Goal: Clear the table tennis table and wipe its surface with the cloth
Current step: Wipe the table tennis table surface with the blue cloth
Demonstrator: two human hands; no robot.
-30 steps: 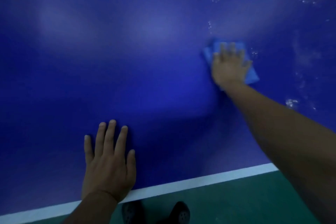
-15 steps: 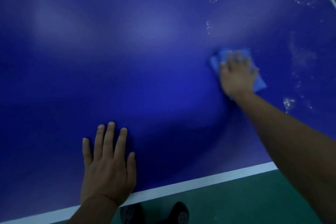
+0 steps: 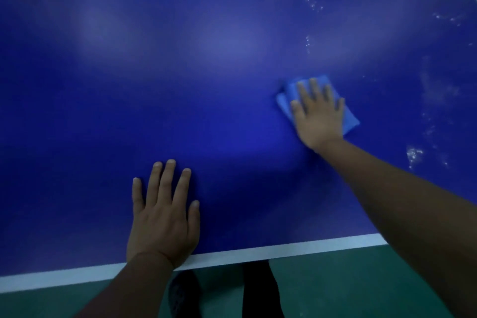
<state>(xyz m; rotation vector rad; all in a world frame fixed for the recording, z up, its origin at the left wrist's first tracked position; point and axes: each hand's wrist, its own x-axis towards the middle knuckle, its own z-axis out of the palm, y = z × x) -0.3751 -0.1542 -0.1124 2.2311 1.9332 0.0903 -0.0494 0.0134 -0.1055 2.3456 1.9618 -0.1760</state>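
Under the flat right hand (image 3: 318, 117) sits the folded blue cloth (image 3: 289, 99), mid-wipe; left hand (image 3: 162, 217) spread flat, holding nothing. Table tennis table (image 3: 232, 111) looks cleared, but whitish smudges (image 3: 414, 153) right of the cloth remain.

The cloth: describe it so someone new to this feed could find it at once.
Start at the dark blue table tennis table with its white near edge line, then follow the right hand out over the surface. Under its flat palm lies the cloth, folded and lighter blue than the tabletop, left of the whitish smudges.
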